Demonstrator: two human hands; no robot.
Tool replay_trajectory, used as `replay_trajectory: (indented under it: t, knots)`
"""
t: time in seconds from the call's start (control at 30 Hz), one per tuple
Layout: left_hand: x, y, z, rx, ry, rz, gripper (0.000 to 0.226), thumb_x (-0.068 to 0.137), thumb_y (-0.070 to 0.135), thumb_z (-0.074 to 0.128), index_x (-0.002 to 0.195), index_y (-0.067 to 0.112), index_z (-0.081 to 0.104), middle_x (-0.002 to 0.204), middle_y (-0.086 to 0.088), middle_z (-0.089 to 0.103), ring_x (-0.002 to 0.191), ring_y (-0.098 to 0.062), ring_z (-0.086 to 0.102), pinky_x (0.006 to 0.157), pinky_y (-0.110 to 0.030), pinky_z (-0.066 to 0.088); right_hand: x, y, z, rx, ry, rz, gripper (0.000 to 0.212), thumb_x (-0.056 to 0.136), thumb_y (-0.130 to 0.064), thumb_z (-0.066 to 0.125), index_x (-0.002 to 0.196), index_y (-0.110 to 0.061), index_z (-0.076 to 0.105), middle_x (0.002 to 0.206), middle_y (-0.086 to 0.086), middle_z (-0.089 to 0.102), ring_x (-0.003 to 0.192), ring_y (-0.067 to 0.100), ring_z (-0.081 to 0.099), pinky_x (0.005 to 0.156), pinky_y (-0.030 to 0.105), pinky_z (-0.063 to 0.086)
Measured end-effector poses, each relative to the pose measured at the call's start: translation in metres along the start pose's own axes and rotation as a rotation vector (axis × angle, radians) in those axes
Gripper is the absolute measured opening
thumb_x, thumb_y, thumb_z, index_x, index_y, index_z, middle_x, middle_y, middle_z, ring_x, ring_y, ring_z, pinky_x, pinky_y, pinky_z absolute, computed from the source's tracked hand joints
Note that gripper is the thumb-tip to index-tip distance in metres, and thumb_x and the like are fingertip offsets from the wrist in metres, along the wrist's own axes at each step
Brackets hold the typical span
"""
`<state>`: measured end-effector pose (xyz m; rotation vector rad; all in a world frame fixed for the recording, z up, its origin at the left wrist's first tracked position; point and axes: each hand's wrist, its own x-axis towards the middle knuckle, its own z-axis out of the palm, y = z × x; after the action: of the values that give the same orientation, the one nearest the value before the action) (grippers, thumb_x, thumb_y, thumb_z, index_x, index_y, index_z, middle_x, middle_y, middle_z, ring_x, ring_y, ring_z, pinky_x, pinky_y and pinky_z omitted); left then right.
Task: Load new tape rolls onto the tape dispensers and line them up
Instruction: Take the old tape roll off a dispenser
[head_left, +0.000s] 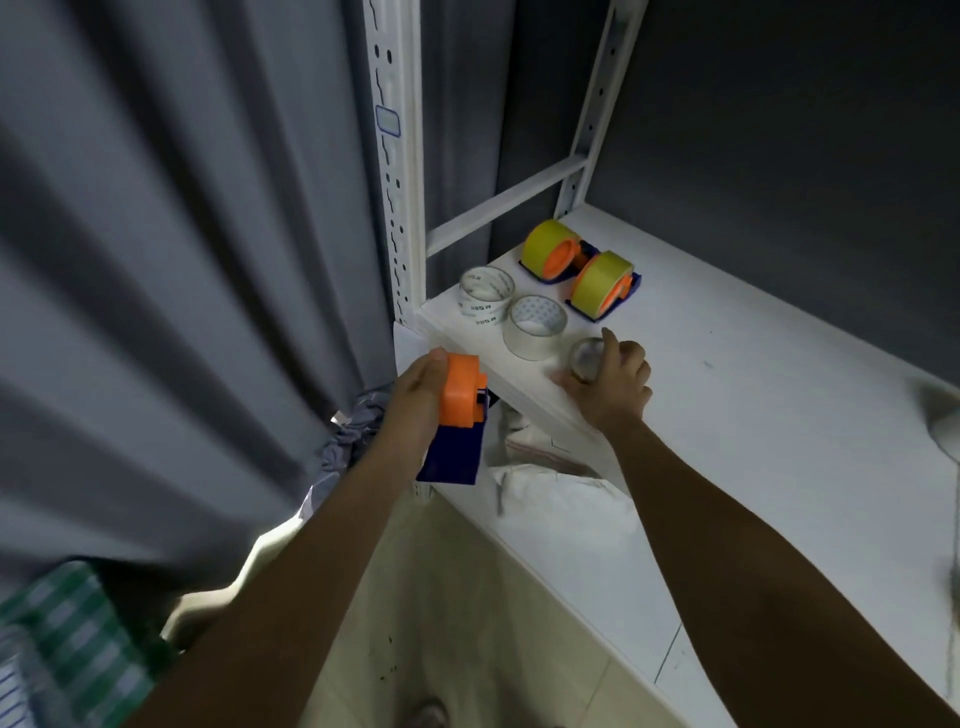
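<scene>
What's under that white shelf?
Below the white shelf lie crumpled white bags or cloth and tiled floor. The board hides whatever sits farther back.

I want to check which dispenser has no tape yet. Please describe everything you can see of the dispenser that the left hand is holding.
The dispenser looks like moulded plastic: an orange rounded hub on top and a dark blue body below that widens to a flat base. No tape roll sits on the hub, so it appears unloaded. It is held in the air just off the front left corner of the white shelf, tilted, base toward the floor. Only the left hand touches it, gripping the hub's left side with the thumb on top.
</scene>
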<state>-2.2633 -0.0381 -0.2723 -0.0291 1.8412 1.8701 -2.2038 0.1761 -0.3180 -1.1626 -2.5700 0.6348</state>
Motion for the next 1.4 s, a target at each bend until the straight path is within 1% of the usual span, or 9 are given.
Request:
replay_trajectory:
  t: [0.13,0.27,0.53,0.6,0.7,0.8,1.03,1.2,1.4]
  knots:
    - [0.011,0.003,0.006,-0.018,0.009,-0.126,0.032,0.096,0.048,0.04,0.111,0.024,0.056,0.077,-0.001,0.056,0.058,-0.017,0.06,0.046,-0.026,0.049,-0.008,0.002,-0.004,0.179,-0.068,0.003,0.094,0.072,-0.051,0.073,0.146,-0.025,0.021,0.152,0.013,0.012,0.139,0.034,0.014,0.11,0.05,0.023]
    - [0.002,-0.007,0.01,0.055,-0.063,0.034,0.021,0.093,0.053,0.041,0.079,0.043,0.052,0.065,0.013,0.064,0.045,0.007,0.059,0.039,-0.014,0.044,-0.043,0.015,-0.015,0.252,0.015,-0.075,0.088,0.076,-0.043,0.074,0.146,-0.025,0.023,0.154,0.013,0.01,0.14,0.034,0.013,0.111,0.046,0.025]
    - [-0.037,-0.016,0.087,0.014,-0.299,0.092,0.024,0.094,0.053,0.04,0.086,0.042,0.06,0.084,0.012,0.065,0.069,-0.007,0.064,0.056,-0.024,0.049,-0.115,0.085,-0.055,0.209,0.005,-0.022,0.057,0.093,-0.02,0.055,0.145,-0.018,0.031,0.148,0.015,0.022,0.137,0.031,0.02,0.112,0.037,0.023]
    - [-0.053,-0.016,0.11,0.011,-0.362,0.111,0.025,0.094,0.053,0.04,0.097,0.04,0.06,0.096,0.007,0.066,0.085,-0.016,0.065,0.075,-0.036,0.054,-0.128,0.102,-0.071,0.212,0.026,-0.007,0.05,0.094,-0.017,0.052,0.142,-0.018,0.037,0.143,0.013,0.033,0.134,0.028,0.026,0.109,0.029,0.023]
    - [-0.084,-0.014,0.143,0.057,-0.443,0.11,0.033,0.092,0.056,0.038,0.112,0.038,0.056,0.118,-0.002,0.059,0.108,-0.027,0.056,0.099,-0.053,0.043,-0.145,0.129,-0.096,0.252,0.054,0.038,0.039,0.097,-0.013,0.044,0.135,-0.018,0.047,0.137,0.011,0.044,0.13,0.024,0.034,0.106,0.026,0.025]
    - [-0.114,-0.018,0.173,0.074,-0.479,0.107,0.023,0.09,0.06,0.039,0.09,0.041,0.053,0.099,0.008,0.06,0.093,-0.02,0.059,0.094,-0.05,0.047,-0.162,0.159,-0.12,0.318,0.098,0.091,0.034,0.097,-0.012,0.043,0.129,-0.02,0.053,0.133,0.01,0.046,0.127,0.022,0.041,0.105,0.026,0.032]
    - [-0.187,-0.041,0.248,0.095,-0.568,0.134,0.029,0.093,0.056,0.039,0.079,0.037,0.057,0.085,0.008,0.063,0.082,-0.02,0.062,0.084,-0.045,0.051,-0.195,0.247,-0.178,0.385,0.207,0.1,0.029,0.091,-0.005,0.049,0.114,-0.016,0.064,0.118,0.004,0.055,0.116,0.017,0.049,0.1,0.03,0.041]
    - [-0.246,-0.069,0.309,0.097,-0.558,0.16,0.028,0.093,0.056,0.036,0.085,0.036,0.053,0.089,0.007,0.062,0.082,-0.017,0.061,0.074,-0.035,0.051,-0.218,0.323,-0.227,0.391,0.229,0.033,0.027,0.088,0.004,0.049,0.104,-0.008,0.068,0.101,0.0,0.057,0.102,0.014,0.05,0.079,0.003,0.033]
    - [-0.293,-0.096,0.362,0.005,-0.476,0.142,0.032,0.094,0.052,0.041,0.104,0.027,0.059,0.093,0.003,0.067,0.07,-0.011,0.067,0.054,-0.021,0.051,-0.227,0.4,-0.28,0.407,0.214,0.041,0.027,0.088,0.004,0.048,0.099,-0.007,0.07,0.109,0.005,0.063,0.105,0.015,0.053,0.084,0.012,0.037]
